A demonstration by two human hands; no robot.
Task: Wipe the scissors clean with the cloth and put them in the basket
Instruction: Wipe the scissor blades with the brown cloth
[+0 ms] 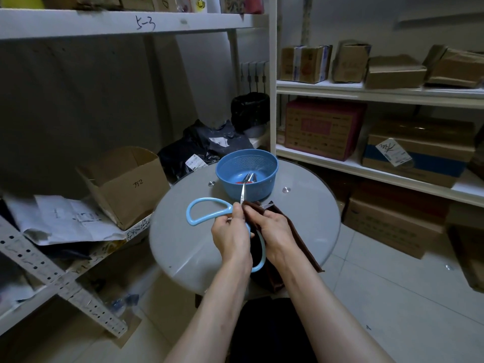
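My left hand (230, 233) grips light-blue-handled scissors (203, 210) near the pivot, held above the round grey table (183, 247). The scissors are spread apart: one silver blade points up toward the basket and the other points right. My right hand (272, 231) pinches a dark brown cloth (296, 231) against the blades by the pivot; the cloth hangs down over the table edge. One handle loop sticks out left, and the other curves down between my wrists. The blue perforated basket (246, 166) stands at the table's far side and holds other scissors with red and dark handles.
An open cardboard box (123, 184) sits on the left shelf beside papers. Black plastic bags (199, 150) lie behind the table. White shelving with several cardboard boxes (408, 153) runs along the right. The floor is tiled.
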